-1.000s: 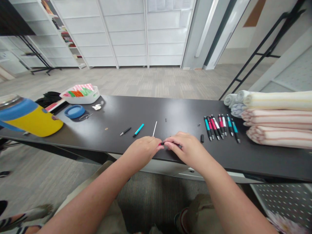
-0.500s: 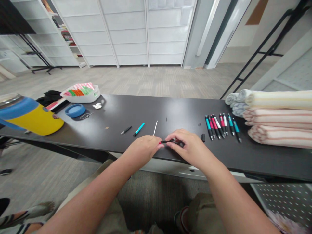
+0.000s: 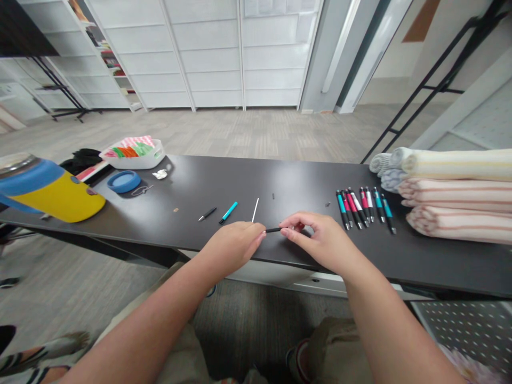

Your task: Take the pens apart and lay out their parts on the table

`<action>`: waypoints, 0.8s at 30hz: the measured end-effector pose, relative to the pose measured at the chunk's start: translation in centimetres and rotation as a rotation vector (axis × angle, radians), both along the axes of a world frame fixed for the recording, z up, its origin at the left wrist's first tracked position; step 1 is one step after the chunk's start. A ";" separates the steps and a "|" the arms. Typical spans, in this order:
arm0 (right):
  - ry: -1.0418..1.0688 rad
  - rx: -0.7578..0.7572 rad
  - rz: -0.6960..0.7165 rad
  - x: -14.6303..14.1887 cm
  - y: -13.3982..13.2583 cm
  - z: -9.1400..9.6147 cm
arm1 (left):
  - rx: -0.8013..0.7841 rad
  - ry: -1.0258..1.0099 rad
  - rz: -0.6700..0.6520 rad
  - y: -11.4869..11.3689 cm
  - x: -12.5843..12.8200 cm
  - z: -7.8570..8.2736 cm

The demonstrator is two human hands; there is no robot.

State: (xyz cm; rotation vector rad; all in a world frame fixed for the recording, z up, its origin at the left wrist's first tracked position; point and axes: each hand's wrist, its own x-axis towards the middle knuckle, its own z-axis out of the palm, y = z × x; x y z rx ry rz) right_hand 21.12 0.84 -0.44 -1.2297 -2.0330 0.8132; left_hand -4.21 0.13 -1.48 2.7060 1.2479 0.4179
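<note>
My left hand (image 3: 235, 246) and my right hand (image 3: 320, 240) meet over the near edge of the black table (image 3: 224, 181). Both pinch the ends of a thin black pen part (image 3: 273, 230) held between them. Loose pen parts lie just beyond the left hand: a white refill tube (image 3: 255, 209), a teal barrel (image 3: 228, 212) and a small black piece (image 3: 207, 214). A row of several assembled pens (image 3: 362, 207) in teal, red and white lies to the right of my right hand.
Folded striped towels (image 3: 456, 192) are stacked at the right end. At the left stand a yellow and blue jug (image 3: 48, 194), a blue lid (image 3: 122, 181) and a white tray of coloured items (image 3: 134, 151). Someone's feet show at the lower left.
The hands have drawn slightly apart. The red bit seen earlier at the left fingertips no longer shows. My right fingers have opened out from a closed grip to a fingertip pinch.
</note>
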 end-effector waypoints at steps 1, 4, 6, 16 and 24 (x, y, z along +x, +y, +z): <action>0.007 -0.010 -0.014 0.3 0.1 0.0 | -0.008 0.001 0.004 0.0 -0.1 0.1; 0.038 -0.012 -0.055 1.6 0.4 0.1 | -0.022 0.000 0.020 0.0 -0.2 0.6; 0.067 0.002 -0.104 2.6 0.7 0.0 | -0.025 -0.003 0.039 0.1 -0.4 0.8; -0.448 0.354 -0.211 2.7 2.2 -2.1 | -0.012 -0.036 0.109 0.3 -0.9 0.9; -0.432 0.451 -0.108 1.9 2.0 -2.7 | -0.004 -0.036 0.096 0.2 -0.9 0.9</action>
